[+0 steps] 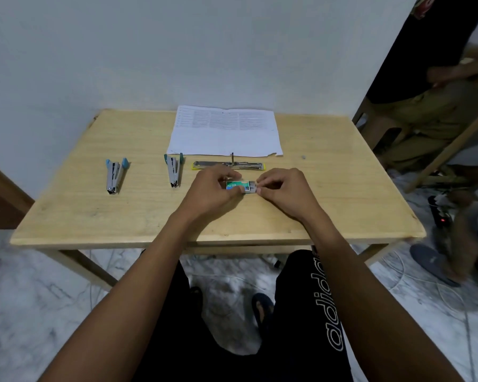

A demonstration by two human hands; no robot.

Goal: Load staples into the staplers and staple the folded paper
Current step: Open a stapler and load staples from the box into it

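1. Room: plain pale wall [122, 51] behind, grey-white marbled floor [39, 299] below. Second person [425, 114] seated at right edge of view.
2. Desk [329, 194]: light wood top, far edge against the wall, surface lightly scuffed.
3. Paper [224, 139]: printed sheet, flat at far centre of desk.
4. Yellow-based stapler [228, 165]: opened out flat, just in front of paper. Middle blue-tipped stapler [174, 170] beside it and left blue-tipped stapler [114, 175] farther left, both hinged open.
5. Staple box [236, 185]: green, mid-desk, just nearer than yellow-based stapler.
6. Left grip [213, 188] curled round the box; right grip [282, 188] pinching its right end. Box on desk or lifted: cannot tell.
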